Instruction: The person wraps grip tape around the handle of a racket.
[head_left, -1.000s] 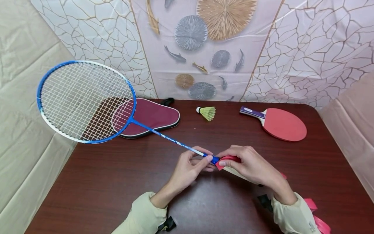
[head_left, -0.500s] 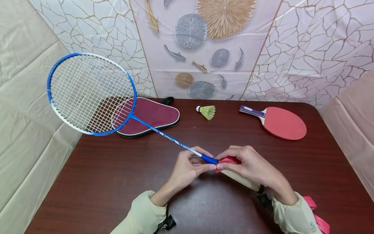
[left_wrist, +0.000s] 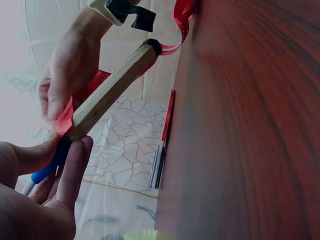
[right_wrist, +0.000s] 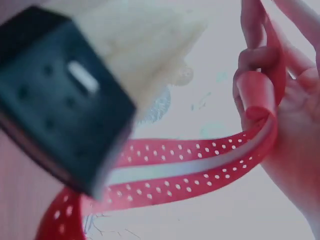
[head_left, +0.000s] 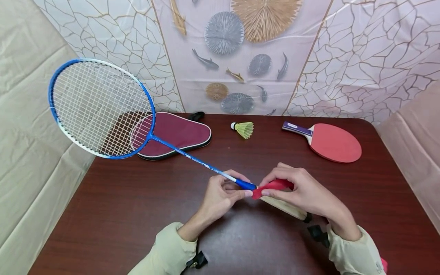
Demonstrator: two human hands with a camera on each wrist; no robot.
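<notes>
My left hand (head_left: 220, 198) holds a blue-and-white badminton racket (head_left: 197, 161) at its blue cone (head_left: 245, 185), the strung head pointing up and left. The racket's handle is bare wood (left_wrist: 112, 92), with a black butt cap (right_wrist: 60, 100) at its end. My right hand (head_left: 304, 191) pinches a red perforated grip tape (head_left: 278, 185) between thumb and fingers. The tape's end lies at the top of the wooden handle, right by my left thumb tip. In the right wrist view, the tape's underside shows a pale strip along its middle. It trails down past the butt cap.
A maroon paddle case (head_left: 182, 131) lies at the table's back left, partly behind the racket strings. A yellow shuttlecock (head_left: 243, 130) lies at the back middle, and a red table tennis paddle (head_left: 336, 143) at the back right. Patterned cloth (head_left: 237, 76) hangs behind the table (head_left: 137, 214).
My left thumb has slid from the blue cone to the tape's end. My right hand has drawn slightly right with the tape, baring more of the wooden handle. The racket head has risen.
</notes>
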